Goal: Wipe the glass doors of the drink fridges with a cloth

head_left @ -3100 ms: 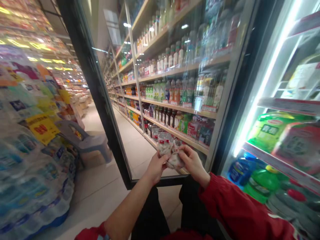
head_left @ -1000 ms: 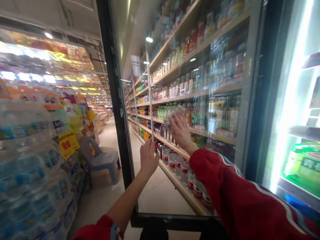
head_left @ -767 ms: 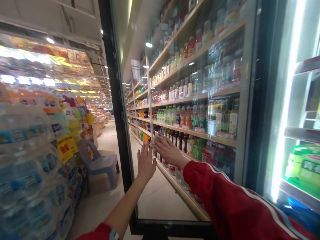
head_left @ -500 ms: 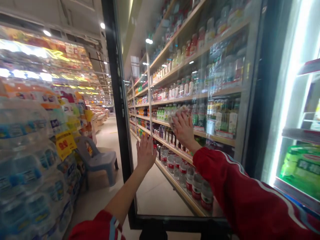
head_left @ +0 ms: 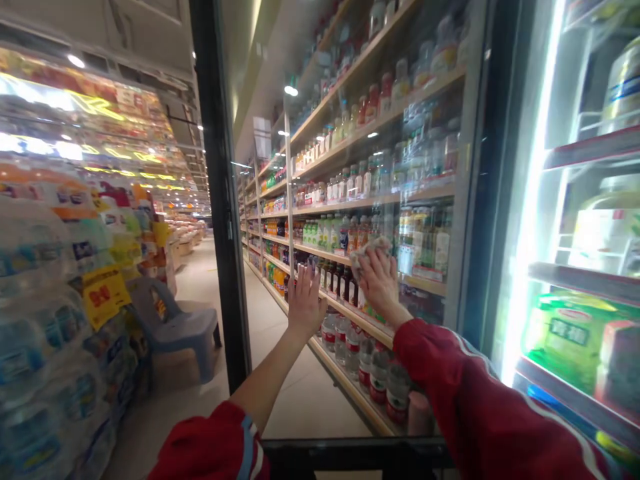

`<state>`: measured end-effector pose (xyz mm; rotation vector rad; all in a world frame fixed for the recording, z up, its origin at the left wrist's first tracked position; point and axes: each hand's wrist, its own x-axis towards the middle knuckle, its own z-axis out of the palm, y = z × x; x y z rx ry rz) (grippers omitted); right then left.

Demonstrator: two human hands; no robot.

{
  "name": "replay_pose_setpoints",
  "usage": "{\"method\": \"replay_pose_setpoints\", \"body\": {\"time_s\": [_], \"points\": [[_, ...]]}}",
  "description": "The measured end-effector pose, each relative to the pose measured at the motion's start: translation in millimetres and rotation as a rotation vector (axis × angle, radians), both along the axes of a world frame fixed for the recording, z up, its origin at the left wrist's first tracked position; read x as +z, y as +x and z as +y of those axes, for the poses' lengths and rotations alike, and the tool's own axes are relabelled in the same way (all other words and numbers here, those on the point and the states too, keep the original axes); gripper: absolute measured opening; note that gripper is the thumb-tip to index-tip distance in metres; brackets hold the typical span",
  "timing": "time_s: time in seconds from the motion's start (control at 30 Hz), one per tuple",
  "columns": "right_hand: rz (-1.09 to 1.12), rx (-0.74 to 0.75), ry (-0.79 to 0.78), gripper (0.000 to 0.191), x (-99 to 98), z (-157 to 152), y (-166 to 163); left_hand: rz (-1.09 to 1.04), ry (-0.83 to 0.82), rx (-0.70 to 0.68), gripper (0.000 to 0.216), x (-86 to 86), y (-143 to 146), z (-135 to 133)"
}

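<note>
A glass door (head_left: pixel 280 400) with a dark frame stands swung open before me. My right hand (head_left: pixel 380 283) presses a crumpled, pale patterned cloth (head_left: pixel 373 250) against the glass, its fingers lying over the cloth. To its left and slightly lower, my left hand (head_left: pixel 306 303) rests with fingers stretched out against the same pane, with nothing in it. Rows of bottled drinks (head_left: pixel 353 233) on wooden shelves show in the glass behind both hands. Part of the cloth is hidden under my right fingers.
The lit cooler (head_left: pixel 565 273) at right holds bottles and a green pack (head_left: pixel 563 327). Left of the door are a grey plastic chair (head_left: pixel 175 327) and stacked, wrapped water bottles (head_left: pixel 35 360). An aisle (head_left: pixel 197 267) runs back beyond the door's dark upright (head_left: pixel 220 200).
My right hand has slid the cloth right and a little down across the glass. The left hand has shifted right. My view has turned right, so more of the cooler shows.
</note>
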<state>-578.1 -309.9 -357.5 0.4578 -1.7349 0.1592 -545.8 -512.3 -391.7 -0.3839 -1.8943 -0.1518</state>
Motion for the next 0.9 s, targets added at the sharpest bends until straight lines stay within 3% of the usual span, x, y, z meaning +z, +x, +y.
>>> {"method": "replay_pose_setpoints", "body": {"time_s": [0.13, 0.2, 0.3, 0.37, 0.53, 0.6, 0.8, 0.9], "points": [[-0.055, 0.036, 0.203, 0.044, -22.2, 0.2, 5.9, 0.005, -0.099, -0.070, 0.047, 1.0, -3.7, 12.6], [-0.028, -0.006, 0.118, 0.042, -21.4, 14.3, 3.7, 0.007, -0.092, -0.064, 0.047, -0.6, -5.6, 15.4], [0.026, -0.096, -0.153, 0.040, -19.1, 39.8, -1.5, 0.012, -0.068, -0.048, 0.048, -5.6, -8.6, 17.4], [0.020, -0.108, -0.219, 0.041, -26.3, 47.1, -1.7, 0.021, -0.042, -0.047, 0.049, -9.7, -10.9, 19.3], [-0.097, -0.024, 0.105, 0.041, -62.1, 34.7, 8.9, 0.032, -0.022, -0.033, 0.049, -16.6, -14.9, 22.7], [-0.105, -0.026, 0.126, 0.041, -66.3, 40.3, 9.8, 0.044, -0.035, -0.021, 0.049, -17.3, -15.3, 22.3], [-0.121, -0.188, -0.450, 0.047, -49.3, 107.7, 0.2, 0.046, -0.002, -0.042, 0.054, -19.3, -15.1, 28.1], [-0.140, -0.209, -0.500, 0.049, -58.0, 113.8, 2.2, 0.062, 0.051, -0.041, 0.057, -23.6, -17.3, 35.0]]}}
